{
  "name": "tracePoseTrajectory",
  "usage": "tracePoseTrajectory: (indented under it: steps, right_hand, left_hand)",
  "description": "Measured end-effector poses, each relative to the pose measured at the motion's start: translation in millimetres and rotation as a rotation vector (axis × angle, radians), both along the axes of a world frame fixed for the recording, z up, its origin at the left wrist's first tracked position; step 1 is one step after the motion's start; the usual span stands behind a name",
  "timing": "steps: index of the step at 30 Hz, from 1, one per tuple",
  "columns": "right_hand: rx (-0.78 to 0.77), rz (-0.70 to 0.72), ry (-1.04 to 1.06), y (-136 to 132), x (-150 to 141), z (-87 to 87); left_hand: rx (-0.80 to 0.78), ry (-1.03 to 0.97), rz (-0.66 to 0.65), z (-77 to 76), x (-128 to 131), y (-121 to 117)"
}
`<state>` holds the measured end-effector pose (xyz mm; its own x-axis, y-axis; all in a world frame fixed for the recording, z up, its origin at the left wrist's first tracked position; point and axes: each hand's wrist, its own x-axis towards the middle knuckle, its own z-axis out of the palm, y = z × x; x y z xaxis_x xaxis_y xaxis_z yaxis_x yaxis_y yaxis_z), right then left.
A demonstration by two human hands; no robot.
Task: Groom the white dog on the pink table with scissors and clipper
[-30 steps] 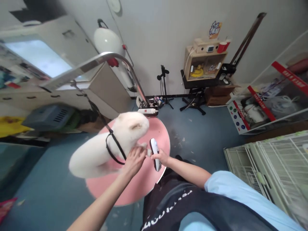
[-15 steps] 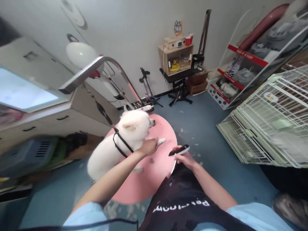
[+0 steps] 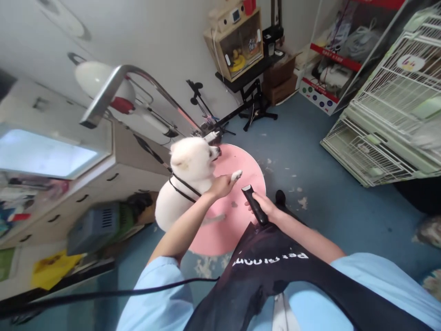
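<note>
A white dog (image 3: 191, 161) sits on a round pink table (image 3: 244, 161), a black strap (image 3: 184, 185) round its body. My left hand (image 3: 221, 186) is closed round the dog's front leg, and the paw (image 3: 237, 175) sticks out beyond my fingers with its underside partly showing. My right hand (image 3: 263, 205) grips a black hair clipper (image 3: 255, 205) by its body. The clipper's pale blade end points up and away from me, a short gap to the right of the paw.
A metal grooming arm (image 3: 110, 92) rises at the table's far left. Wire cages (image 3: 389, 119) stand at the right, and a small black stand (image 3: 255, 73) holds a wooden box (image 3: 237, 46) by the wall. Hair tufts (image 3: 303, 202) lie on the blue floor.
The clipper has turned in my right hand, from lying sideways to blade end up towards the paw. My left hand has lifted the paw slightly. The whole view has shifted.
</note>
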<state>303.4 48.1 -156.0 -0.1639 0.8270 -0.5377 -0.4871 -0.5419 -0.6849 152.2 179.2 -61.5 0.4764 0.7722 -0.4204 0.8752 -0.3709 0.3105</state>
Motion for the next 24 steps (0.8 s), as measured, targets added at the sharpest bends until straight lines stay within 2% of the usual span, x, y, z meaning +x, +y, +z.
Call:
tracePoseTrajectory:
  steps: [3,5,9,14,20,24]
  right_hand:
    - [0.156,-0.067,-0.228,9.1,-11.8,5.2]
    - [0.230,-0.047,-0.360,16.6,-14.6,8.5]
    - [0.205,-0.008,-0.517,28.1,-14.3,9.1]
    - [0.230,-0.086,-0.717,28.8,-12.1,5.7]
    - [0.290,0.035,-0.930,28.4,-6.0,5.8]
    - [0.356,0.000,-0.997,31.1,-3.6,7.8]
  left_hand:
    - [0.029,0.019,-0.019,-4.7,-1.5,0.7]
    - [0.058,0.041,-0.040,-8.3,-1.7,0.4]
    - [0.113,0.085,-0.081,-12.1,-1.3,-2.3]
    - [0.124,0.128,-0.100,-10.8,-1.6,-4.8]
    - [0.112,0.158,-0.060,-8.6,-0.4,-4.3]
    - [0.086,0.171,-0.080,-7.0,-0.7,-4.8]
